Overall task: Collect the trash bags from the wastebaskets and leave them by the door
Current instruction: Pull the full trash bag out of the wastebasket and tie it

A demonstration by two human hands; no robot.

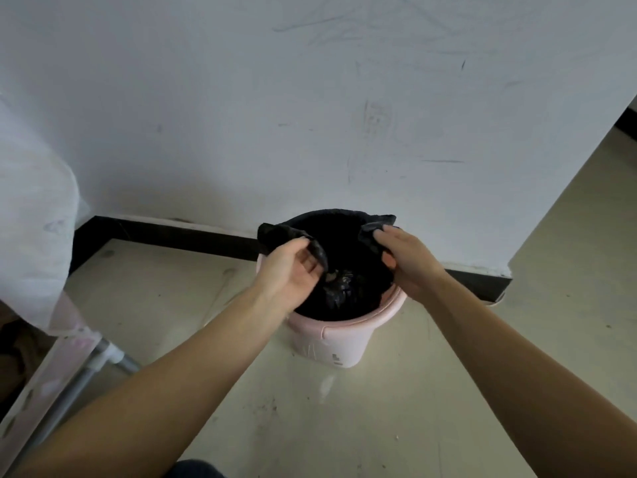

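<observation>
Reaching forward over a pale tiled floor (396, 408), both bare forearms stretching from the bottom corners toward the middle. Standing on that floor just ahead, close to the wall: a pink wastebasket (331, 343), lined with a black trash bag (341, 267). Sitting inside the basket for the most part, the bag, with crumpled dark trash showing at its bottom; near rim of the basket lying bare, far rim draped in black plastic. Gripping a gathered flap of the bag at the basket's left edge: the left hand (293, 267), fingers curled round the plastic. Pinching the opposite flap at the right edge: the right hand (406, 260), thumb and fingers closing on it. Hanging at the left edge of view, a white fabric (31, 188) above a pale metal frame (103, 357). Running along the foot of the scuffed white wall (310, 98) behind the basket, a black baseboard (165, 232). Opening past the wall's corner at the right, more floor.
</observation>
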